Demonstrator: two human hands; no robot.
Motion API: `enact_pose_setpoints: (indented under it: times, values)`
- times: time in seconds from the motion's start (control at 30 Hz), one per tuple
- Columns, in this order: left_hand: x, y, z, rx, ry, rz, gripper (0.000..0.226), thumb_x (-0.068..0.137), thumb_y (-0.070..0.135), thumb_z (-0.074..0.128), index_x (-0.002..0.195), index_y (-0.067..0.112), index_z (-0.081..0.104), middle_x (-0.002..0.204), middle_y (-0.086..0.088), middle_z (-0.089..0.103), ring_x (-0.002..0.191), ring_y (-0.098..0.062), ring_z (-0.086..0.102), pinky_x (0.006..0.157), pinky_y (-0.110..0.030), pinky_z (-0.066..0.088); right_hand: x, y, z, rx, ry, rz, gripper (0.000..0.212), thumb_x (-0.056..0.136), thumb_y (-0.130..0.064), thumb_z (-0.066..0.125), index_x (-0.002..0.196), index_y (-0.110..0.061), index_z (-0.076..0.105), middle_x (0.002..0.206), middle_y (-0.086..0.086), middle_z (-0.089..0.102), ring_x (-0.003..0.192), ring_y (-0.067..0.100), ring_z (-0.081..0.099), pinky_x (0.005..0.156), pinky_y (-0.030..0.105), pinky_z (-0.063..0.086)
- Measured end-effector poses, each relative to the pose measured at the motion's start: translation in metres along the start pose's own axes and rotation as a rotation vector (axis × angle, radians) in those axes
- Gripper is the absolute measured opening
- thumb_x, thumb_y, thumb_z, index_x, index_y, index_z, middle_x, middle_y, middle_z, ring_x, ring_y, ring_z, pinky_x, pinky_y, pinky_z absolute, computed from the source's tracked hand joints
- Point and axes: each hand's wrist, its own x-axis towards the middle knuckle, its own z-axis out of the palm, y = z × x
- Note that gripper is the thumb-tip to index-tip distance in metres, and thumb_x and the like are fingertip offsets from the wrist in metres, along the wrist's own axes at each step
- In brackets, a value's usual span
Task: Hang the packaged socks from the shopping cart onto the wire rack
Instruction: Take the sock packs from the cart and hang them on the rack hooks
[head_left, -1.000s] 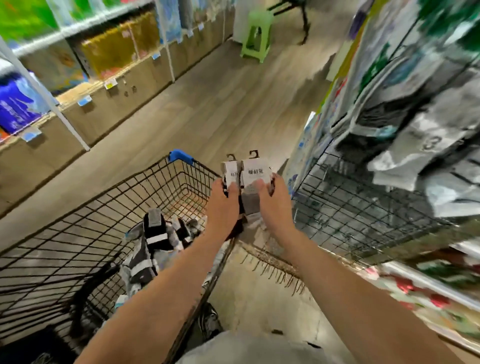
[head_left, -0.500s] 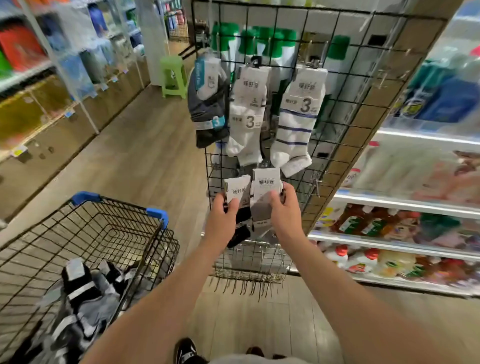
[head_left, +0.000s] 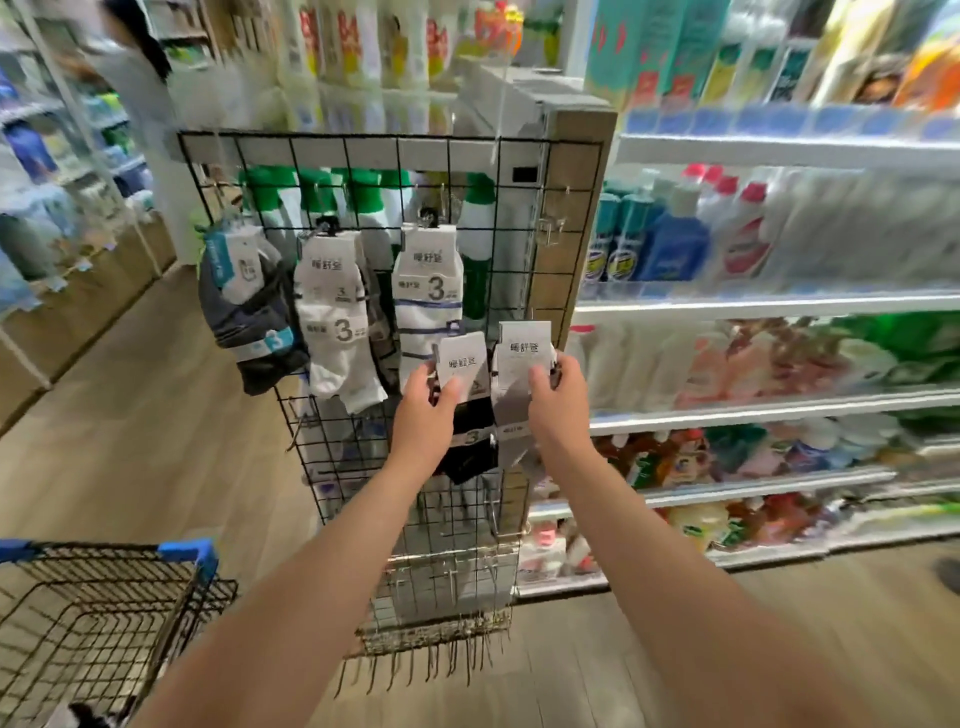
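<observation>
Left hand pinches black sock pack, right hand grips grey pack, both before wire rack; you hang one, then other.

Both arms stretch forward; left hand pinches a black sock pack, right hand a grey sock pack (thumbs on the near faces).

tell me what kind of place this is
Most likely a supermarket aisle: white shelves of plastic bottles, a black wire grid rack hung with packaged socks, and a black wire shopping cart with blue corners.
</observation>
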Motion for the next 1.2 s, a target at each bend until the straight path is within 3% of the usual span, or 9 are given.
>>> enact_pose_setpoints:
  times: [0.2,0.4,0.47,0.53,0.73,0.9,1.03,1.1,1.2]
  values:
    - [0.019,0.035,0.007,-0.024,0.025,0.065,0.062,0.105,0.045,0.045,0.158,0.017,0.030,0.157,0.000,0.041,0.146,-0.018,0.037,0.119,-0.036,0.030,0.035,-0.035,-0.010,0.107,0.091,-0.041,0.024,0.108,-0.019,0.044,0.131,-0.014,0.051,0.102,-0.008,0.059,0.086,-0.001,0.055,0.060,0.008,0.041]
    - [0.031,0.060,0.023,-0.061,-0.009,0.125,0.029,0.106,0.036,0.049,0.134,0.030,0.047,0.118,0.025,0.055,0.110,0.008,0.053,0.091,-0.009,0.038,0.057,-0.061,-0.014,0.193,0.052,-0.124,0.029,0.106,-0.016,0.044,0.135,-0.019,0.048,0.111,-0.008,0.062,0.097,0.005,0.060,0.072,0.018,0.046]
    - [0.036,0.066,0.028,-0.100,-0.009,0.127,0.046,0.101,0.046,0.051,0.142,0.025,0.047,0.135,0.015,0.057,0.125,-0.003,0.052,0.109,-0.026,0.040,0.065,-0.068,-0.014,0.192,0.035,-0.145,0.030,0.106,-0.016,0.045,0.135,-0.019,0.049,0.113,-0.003,0.063,0.098,0.007,0.062,0.068,0.015,0.048]
    - [0.042,0.068,0.032,-0.092,-0.013,0.135,0.042,0.099,0.049,0.051,0.135,0.028,0.052,0.134,0.012,0.060,0.127,-0.011,0.055,0.111,-0.039,0.043,0.071,-0.071,-0.014,0.181,0.024,-0.156,0.031,0.105,-0.015,0.045,0.135,-0.019,0.050,0.114,-0.002,0.064,0.100,0.010,0.064,0.070,0.017,0.052]
    - [0.046,0.075,0.035,-0.080,-0.007,0.191,0.037,0.101,0.044,0.051,0.135,0.029,0.053,0.128,0.009,0.065,0.121,-0.011,0.059,0.108,-0.040,0.046,0.081,-0.066,-0.013,0.117,-0.004,-0.149,0.031,0.105,-0.016,0.046,0.135,-0.019,0.050,0.114,-0.001,0.065,0.103,0.015,0.066,0.075,0.026,0.055]
    - [0.048,0.080,0.041,-0.072,-0.037,0.209,0.035,0.103,0.041,0.052,0.136,0.029,0.055,0.127,0.010,0.065,0.120,-0.009,0.059,0.105,-0.033,0.047,0.086,-0.065,-0.011,0.113,-0.017,-0.070,0.026,0.105,-0.018,0.047,0.130,-0.018,0.055,0.112,0.000,0.067,0.105,0.019,0.067,0.093,0.045,0.058]
    - [0.047,0.080,0.044,-0.087,-0.061,0.232,0.038,0.104,0.036,0.052,0.141,0.025,0.054,0.131,0.013,0.061,0.121,-0.006,0.058,0.104,-0.028,0.047,0.078,-0.055,-0.011,0.127,0.164,-0.111,0.030,0.096,-0.025,0.054,0.126,-0.027,0.057,0.123,-0.008,0.051,0.124,0.018,0.052,0.108,0.045,0.047]
    - [0.044,0.082,0.047,-0.081,-0.075,0.248,0.040,0.105,0.035,0.051,0.143,0.023,0.052,0.134,0.014,0.057,0.123,-0.006,0.055,0.103,-0.026,0.045,0.068,-0.047,-0.013,0.212,0.174,-0.127,0.022,0.091,-0.030,0.057,0.113,-0.031,0.059,0.117,-0.009,0.054,0.121,0.020,0.053,0.105,0.046,0.048]
    - [0.042,0.087,0.054,-0.058,-0.104,0.255,0.036,0.105,0.034,0.050,0.140,0.025,0.052,0.129,0.011,0.060,0.118,-0.006,0.056,0.098,-0.027,0.047,0.053,-0.045,-0.013,0.357,-0.028,-0.130,0.024,0.095,-0.022,0.062,0.119,-0.022,0.062,0.111,0.001,0.070,0.104,0.017,0.067,0.092,0.037,0.057]
